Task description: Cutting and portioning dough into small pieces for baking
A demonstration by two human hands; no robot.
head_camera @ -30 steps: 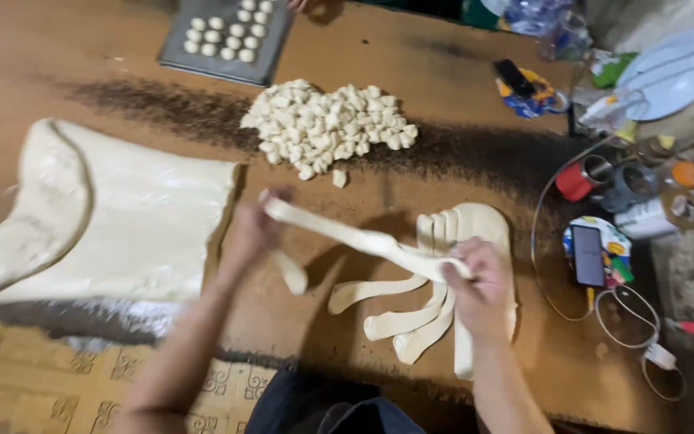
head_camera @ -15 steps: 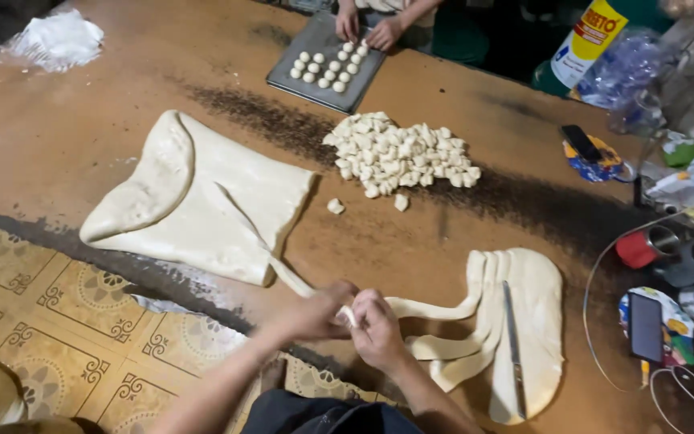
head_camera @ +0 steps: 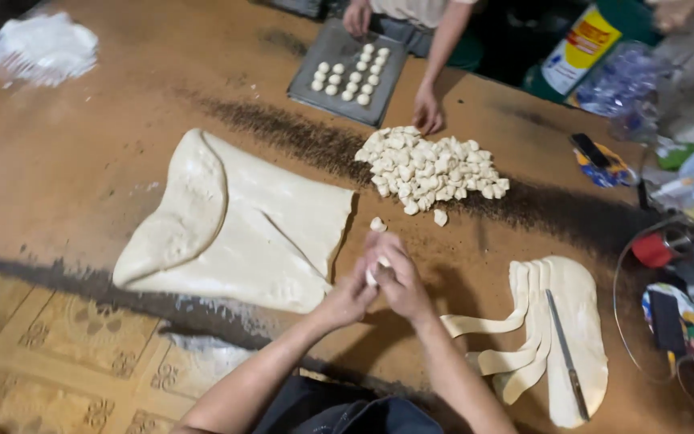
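At the bench's far edge, head view: a grey tray [head_camera: 315,87] holds small dough balls [head_camera: 353,76]. On the brown bench [head_camera: 82,169], your left hand [head_camera: 349,297] and right hand [head_camera: 399,277] close together on a dough piece [head_camera: 373,276]. Cut pieces [head_camera: 431,169] heap beyond; a folded sheet [head_camera: 234,225] lies left, a knife [head_camera: 565,354] on strips [head_camera: 572,321] right.

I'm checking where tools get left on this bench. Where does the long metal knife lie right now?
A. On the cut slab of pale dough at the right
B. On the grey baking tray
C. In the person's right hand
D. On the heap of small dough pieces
A: the long metal knife lies flat on the cut slab of pale dough, apart from both hands, which meet around a small piece of dough.
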